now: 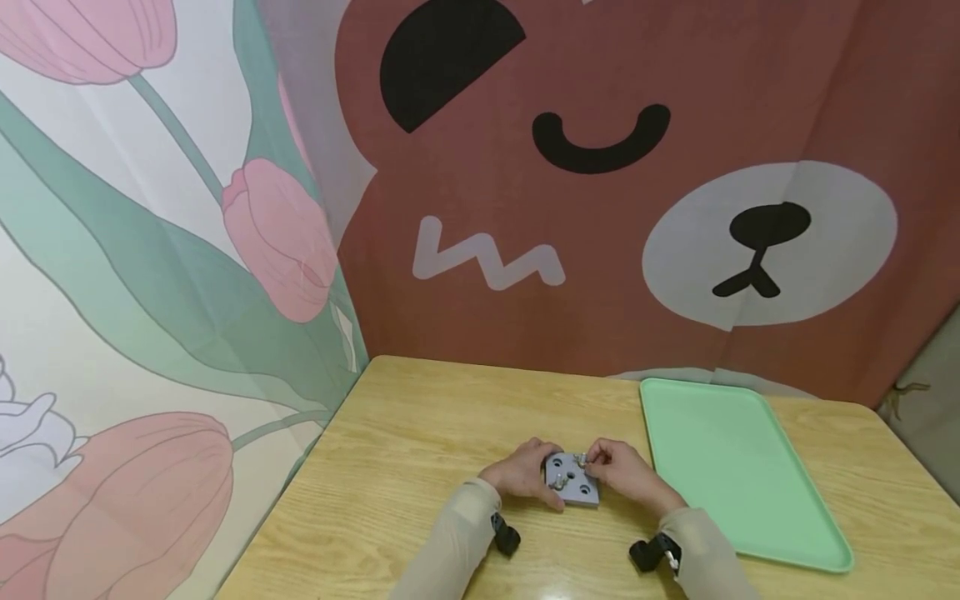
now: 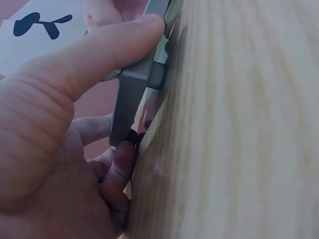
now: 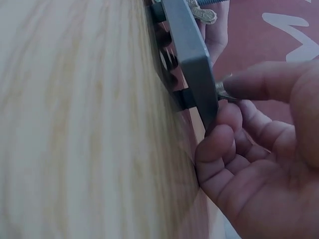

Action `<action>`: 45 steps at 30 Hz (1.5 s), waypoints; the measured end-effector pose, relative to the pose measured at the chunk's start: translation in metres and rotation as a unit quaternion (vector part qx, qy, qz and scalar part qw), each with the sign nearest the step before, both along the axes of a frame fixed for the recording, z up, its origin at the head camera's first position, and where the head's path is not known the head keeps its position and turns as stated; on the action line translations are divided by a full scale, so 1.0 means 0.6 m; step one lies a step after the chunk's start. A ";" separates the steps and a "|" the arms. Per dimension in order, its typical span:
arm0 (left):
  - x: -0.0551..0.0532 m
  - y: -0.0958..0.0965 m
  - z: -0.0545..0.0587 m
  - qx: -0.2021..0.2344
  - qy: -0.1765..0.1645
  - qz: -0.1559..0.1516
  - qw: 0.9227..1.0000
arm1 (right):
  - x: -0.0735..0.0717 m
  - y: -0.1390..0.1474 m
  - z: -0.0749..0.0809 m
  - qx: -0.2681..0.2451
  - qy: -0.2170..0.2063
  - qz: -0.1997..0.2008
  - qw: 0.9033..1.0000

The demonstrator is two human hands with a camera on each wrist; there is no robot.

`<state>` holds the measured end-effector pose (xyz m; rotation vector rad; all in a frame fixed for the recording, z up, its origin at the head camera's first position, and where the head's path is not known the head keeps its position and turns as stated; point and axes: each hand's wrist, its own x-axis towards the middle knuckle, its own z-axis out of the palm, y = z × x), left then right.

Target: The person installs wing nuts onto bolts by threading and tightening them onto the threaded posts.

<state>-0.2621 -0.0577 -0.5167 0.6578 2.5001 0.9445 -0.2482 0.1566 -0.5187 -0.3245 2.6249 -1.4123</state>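
A grey square plate [image 1: 572, 498] with several holes lies low over the table, raised on dark stubs [image 3: 186, 99] under it. My left hand [image 1: 523, 473] grips its left side, the thumb along the near edge. One wing nut [image 1: 559, 481] sits at the plate's near left, on a threaded bolt that shows in the right wrist view. At the far right corner my right hand [image 1: 625, 472] pinches a second wing nut [image 3: 222, 90] between thumb and finger. The fingers partly hide that nut. In the left wrist view the plate [image 2: 130, 99] appears edge-on.
A light green tray [image 1: 738, 475] lies on the wooden table [image 1: 420, 442], to the right of my right hand. Behind the table hangs a cloth with a brown bear [image 1: 600, 217]. A tulip-print cloth [image 1: 150, 250] covers the left side.
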 end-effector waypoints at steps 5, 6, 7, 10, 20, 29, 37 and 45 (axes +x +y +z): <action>0.000 0.000 -0.001 0.002 -0.003 0.001 1.000 | 0.002 0.001 0.002 -0.012 -0.008 0.013 1.000; 0.000 0.000 -0.001 0.002 -0.003 0.001 1.000 | 0.002 0.002 0.001 -0.012 -0.006 0.016 1.000; 0.001 0.000 -0.001 0.002 -0.003 0.001 1.000 | 0.002 0.002 0.001 -0.012 -0.003 0.017 1.000; 0.001 0.000 0.000 0.001 -0.004 0.002 1.000 | 0.000 0.004 -0.001 -0.014 0.008 0.021 1.000; 0.005 0.001 0.001 -0.001 -0.004 0.003 1.000 | 0.003 0.000 -0.002 0.004 0.020 0.005 1.000; 0.004 -0.001 0.002 0.009 -0.007 0.004 1.000 | 0.005 -0.001 0.004 -0.012 -0.008 0.004 1.000; 0.002 0.002 -0.002 -0.001 0.001 0.003 1.000 | -0.001 0.004 -0.004 -0.018 0.026 0.016 0.999; 0.004 0.001 -0.002 -0.001 0.004 0.002 1.000 | 0.004 0.002 -0.003 -0.002 0.046 0.024 0.999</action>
